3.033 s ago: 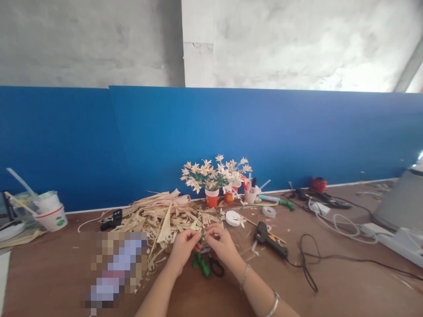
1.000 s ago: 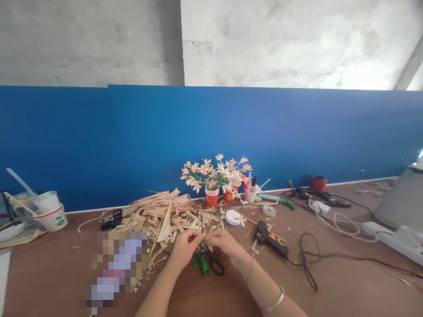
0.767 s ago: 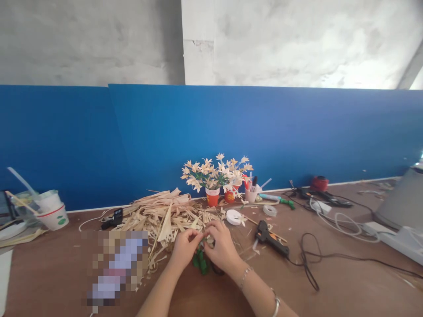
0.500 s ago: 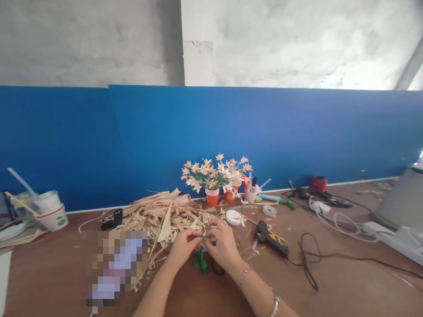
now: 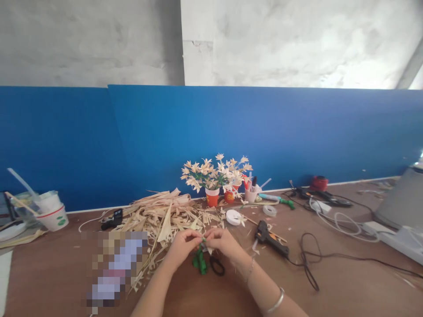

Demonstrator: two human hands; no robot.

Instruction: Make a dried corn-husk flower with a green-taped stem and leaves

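Observation:
My left hand [image 5: 182, 246] and my right hand [image 5: 225, 243] meet fingertip to fingertip over the table. Both are closed in a pinch on a thin green strip [image 5: 204, 239], of which only a little shows between the fingers. Just below them lies a crumpled bundle of green tape or ribbon [image 5: 199, 261]. A black scissor handle [image 5: 217, 266] rests beside it, under my right hand. Something pale, perhaps a flower, shows beneath the fingertips, partly hidden.
Dried husk strips [image 5: 165, 215] are heaped to the left. Behind stand pale flowers [image 5: 206, 169] in a red paper cup [image 5: 212, 197]. On the right lie a black glue gun [image 5: 271, 240] with its cable, a tape roll [image 5: 269, 211] and a round white lid [image 5: 233, 217].
My right hand has turned and lowered, its fingers now drawn closer to the left fingertips. More of the scissor handle has come into view. My left hand has barely moved.

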